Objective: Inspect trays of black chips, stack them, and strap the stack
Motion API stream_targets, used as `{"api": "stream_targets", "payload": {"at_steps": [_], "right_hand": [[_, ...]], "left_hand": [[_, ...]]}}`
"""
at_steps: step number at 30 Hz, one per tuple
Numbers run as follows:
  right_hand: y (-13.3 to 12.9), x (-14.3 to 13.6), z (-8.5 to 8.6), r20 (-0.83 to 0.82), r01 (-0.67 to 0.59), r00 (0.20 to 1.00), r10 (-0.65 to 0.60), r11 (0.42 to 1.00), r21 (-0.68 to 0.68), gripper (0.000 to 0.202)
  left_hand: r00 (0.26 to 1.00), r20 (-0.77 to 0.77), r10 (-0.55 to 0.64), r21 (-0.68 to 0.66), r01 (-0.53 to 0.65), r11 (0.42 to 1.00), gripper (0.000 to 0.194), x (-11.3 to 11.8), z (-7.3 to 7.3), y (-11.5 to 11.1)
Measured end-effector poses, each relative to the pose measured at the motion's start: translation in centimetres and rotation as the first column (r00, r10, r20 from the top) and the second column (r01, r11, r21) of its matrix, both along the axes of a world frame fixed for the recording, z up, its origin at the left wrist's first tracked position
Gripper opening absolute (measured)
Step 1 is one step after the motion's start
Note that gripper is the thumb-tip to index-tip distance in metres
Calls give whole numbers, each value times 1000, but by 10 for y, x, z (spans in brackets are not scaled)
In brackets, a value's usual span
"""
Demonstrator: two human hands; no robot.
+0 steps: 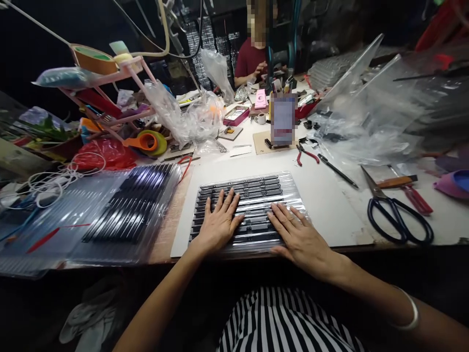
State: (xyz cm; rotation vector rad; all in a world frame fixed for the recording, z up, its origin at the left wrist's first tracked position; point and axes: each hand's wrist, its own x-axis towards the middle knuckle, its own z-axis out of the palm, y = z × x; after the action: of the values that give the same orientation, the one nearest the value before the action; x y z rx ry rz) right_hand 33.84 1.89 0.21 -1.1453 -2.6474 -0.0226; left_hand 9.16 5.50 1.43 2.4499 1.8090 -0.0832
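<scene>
A clear plastic tray (293,188) holding rows of long black strip-like parts (252,187) lies on a white board (330,215) right in front of me. Across its left part my left hand (218,222) rests flat, fingers spread over the black parts. My right hand (298,234) lies on the tray's right side, its fingers stretched out and pointing up and left. Neither hand grips anything. Several of the rows are partly hidden under my hands.
To the left lies another clear tray (86,195) with similar black parts. Large scissors (397,220), a black pen (337,171) and red-handled pliers (307,155) lie to the right. Plastic bags (381,112) crowd the back right. A person in a dark red shirt (249,61) sits opposite.
</scene>
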Motion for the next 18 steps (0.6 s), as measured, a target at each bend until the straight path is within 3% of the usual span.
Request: {"api": "stream_targets", "payload": {"at_steps": [3,7,10,15,18], "right_hand": [[15,5,13,12,-132,991,134,987,-96,65],[45,-3,21,-15,-49,999,47,987,-156,70],[64,-17,18,23,-81,996,90,965,-250,73],[85,-33,11,12,-24,1000,27,982,-187,69],[88,-26,1,28,6,1000,-2,989,-150,62]], "left_hand": [[999,4,-45,-32,46,998,64,-1,2,1],[999,-13,-30,-46,30,999,71,-2,5,-1],[999,-12,-32,-43,31,999,73,0,5,-3],[997,36,-74,27,73,997,73,-4,1,-2],[990,89,-106,42,102,994,68,-28,-2,-5]]}}
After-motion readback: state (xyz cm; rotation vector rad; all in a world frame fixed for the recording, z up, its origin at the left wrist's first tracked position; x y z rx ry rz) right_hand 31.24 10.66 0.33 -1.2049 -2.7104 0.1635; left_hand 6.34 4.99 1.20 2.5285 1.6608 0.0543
